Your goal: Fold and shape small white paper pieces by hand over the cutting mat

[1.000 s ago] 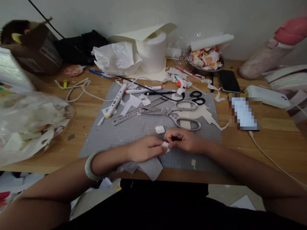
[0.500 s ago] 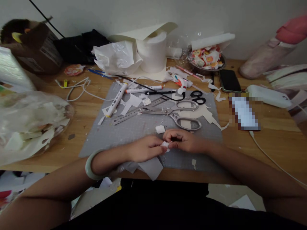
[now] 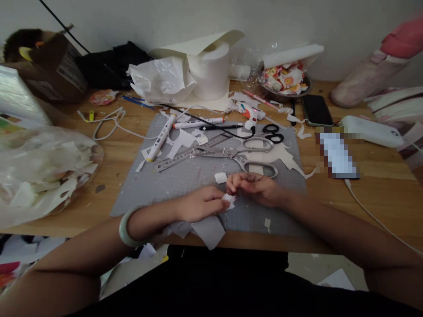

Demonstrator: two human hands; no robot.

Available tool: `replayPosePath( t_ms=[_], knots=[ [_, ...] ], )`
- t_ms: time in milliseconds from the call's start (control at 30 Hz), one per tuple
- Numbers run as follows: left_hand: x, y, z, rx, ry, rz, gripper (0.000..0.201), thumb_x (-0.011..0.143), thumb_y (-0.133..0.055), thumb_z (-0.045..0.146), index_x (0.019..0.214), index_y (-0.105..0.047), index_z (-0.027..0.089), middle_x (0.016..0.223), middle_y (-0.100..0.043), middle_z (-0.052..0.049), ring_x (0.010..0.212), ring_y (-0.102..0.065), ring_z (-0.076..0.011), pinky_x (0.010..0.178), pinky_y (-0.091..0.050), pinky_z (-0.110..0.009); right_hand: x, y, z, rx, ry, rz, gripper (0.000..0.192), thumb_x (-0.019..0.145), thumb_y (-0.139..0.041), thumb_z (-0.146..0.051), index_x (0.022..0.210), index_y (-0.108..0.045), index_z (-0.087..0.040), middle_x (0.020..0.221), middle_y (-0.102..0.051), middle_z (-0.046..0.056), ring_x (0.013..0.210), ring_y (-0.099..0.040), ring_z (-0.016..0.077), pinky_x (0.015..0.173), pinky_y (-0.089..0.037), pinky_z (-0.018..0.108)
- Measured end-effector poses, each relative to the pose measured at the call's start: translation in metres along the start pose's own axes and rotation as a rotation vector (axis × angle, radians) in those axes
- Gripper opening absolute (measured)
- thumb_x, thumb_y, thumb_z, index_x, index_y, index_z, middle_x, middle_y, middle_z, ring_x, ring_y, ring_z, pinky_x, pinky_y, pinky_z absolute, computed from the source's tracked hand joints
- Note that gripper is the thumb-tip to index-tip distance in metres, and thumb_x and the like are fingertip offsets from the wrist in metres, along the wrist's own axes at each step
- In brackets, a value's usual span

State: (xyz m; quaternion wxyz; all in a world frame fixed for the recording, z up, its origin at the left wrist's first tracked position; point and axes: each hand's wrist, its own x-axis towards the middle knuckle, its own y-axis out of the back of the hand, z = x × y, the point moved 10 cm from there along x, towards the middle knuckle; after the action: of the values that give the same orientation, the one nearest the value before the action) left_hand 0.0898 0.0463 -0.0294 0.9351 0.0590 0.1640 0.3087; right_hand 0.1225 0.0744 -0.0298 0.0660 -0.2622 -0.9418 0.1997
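Between the thumb and fingers of my left hand (image 3: 201, 204) is a small white piece of paper (image 3: 229, 200). My right hand (image 3: 254, 187) is just to its right, fingers curled with the thumb against them; whether anything tiny is in that pinch I cannot make out. Another small white paper piece (image 3: 220, 177) lies on the grey cutting mat (image 3: 185, 180) just beyond my fingertips. Large silver scissors (image 3: 243, 154) rest further back on the mat, across a steel ruler (image 3: 178, 159). Below my left hand, a greyish paper sheet (image 3: 209, 231) sticks out over the table edge.
White markers (image 3: 161, 137), a glue gun (image 3: 250, 119) and black-handled scissors (image 3: 273, 133) lie at the back of the mat. A clear bag of paper scraps (image 3: 42, 171) stands left. To the right are a lit phone (image 3: 339, 155) with a cable and a white power bank (image 3: 372, 131).
My right hand has drawn slightly away from the paper piece and turned, its fingers lifting off it. My left hand keeps hold of the piece, nearly still.
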Motion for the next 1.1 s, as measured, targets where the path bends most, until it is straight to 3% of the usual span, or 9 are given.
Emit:
replayPosePath(
  t_ms=[100, 300, 467, 733, 1100],
  knots=[
    [0.000, 0.000, -0.002, 0.015, 0.020, -0.001, 0.035, 0.082, -0.036, 0.036, 0.053, -0.034, 0.017, 0.050, -0.032, 0.005, 0.048, -0.031, -0.0080, 0.048, -0.027, -0.021, -0.003, 0.011, 0.002, 0.074, -0.026, 0.095, 0.033, 0.081, -0.060, -0.045, 0.070, -0.047, -0.017, 0.081, -0.050, 0.001, 0.075, -0.046, 0.0120, 0.067, -0.035, 0.025],
    [0.000, 0.001, 0.000, 0.003, -0.009, 0.011, 0.034, 0.083, -0.035, 0.034, 0.054, -0.035, 0.017, 0.052, -0.032, 0.005, 0.049, -0.031, -0.0081, 0.049, -0.028, -0.022, -0.003, 0.002, 0.006, -0.050, -0.082, 0.078, 0.037, 0.066, -0.077, -0.032, 0.075, -0.043, -0.018, 0.081, -0.049, -0.003, 0.072, -0.046, 0.0076, 0.065, -0.037, 0.022],
    [0.000, 0.000, -0.001, 0.042, 0.003, 0.006, 0.034, 0.083, -0.035, 0.036, 0.055, -0.034, 0.017, 0.052, -0.030, 0.005, 0.050, -0.030, -0.0080, 0.049, -0.026, -0.022, -0.002, 0.003, 0.003, -0.127, -0.053, 0.093, 0.040, 0.064, -0.078, -0.026, 0.067, -0.038, -0.018, 0.079, -0.050, -0.003, 0.074, -0.047, 0.0078, 0.068, -0.039, 0.023],
    [0.000, 0.000, -0.002, 0.057, -0.015, 0.006, 0.034, 0.084, -0.034, 0.037, 0.057, -0.034, 0.017, 0.054, -0.029, 0.005, 0.051, -0.029, -0.0081, 0.049, -0.026, -0.021, 0.000, 0.002, 0.001, -0.214, -0.052, 0.084, 0.035, 0.067, -0.075, -0.032, 0.064, -0.044, -0.017, 0.077, -0.048, -0.002, 0.074, -0.046, 0.0089, 0.069, -0.039, 0.025],
    [0.000, 0.000, -0.001, 0.067, -0.022, -0.002, 0.036, 0.085, -0.033, 0.038, 0.056, -0.034, 0.017, 0.052, -0.031, 0.005, 0.050, -0.030, -0.0079, 0.048, -0.027, -0.021, -0.005, 0.001, 0.000, -0.382, -0.020, 0.077, 0.030, 0.076, -0.066, -0.042, 0.078, -0.051, -0.017, 0.076, -0.048, -0.002, 0.071, -0.045, 0.0098, 0.065, -0.037, 0.024]
  ],
)
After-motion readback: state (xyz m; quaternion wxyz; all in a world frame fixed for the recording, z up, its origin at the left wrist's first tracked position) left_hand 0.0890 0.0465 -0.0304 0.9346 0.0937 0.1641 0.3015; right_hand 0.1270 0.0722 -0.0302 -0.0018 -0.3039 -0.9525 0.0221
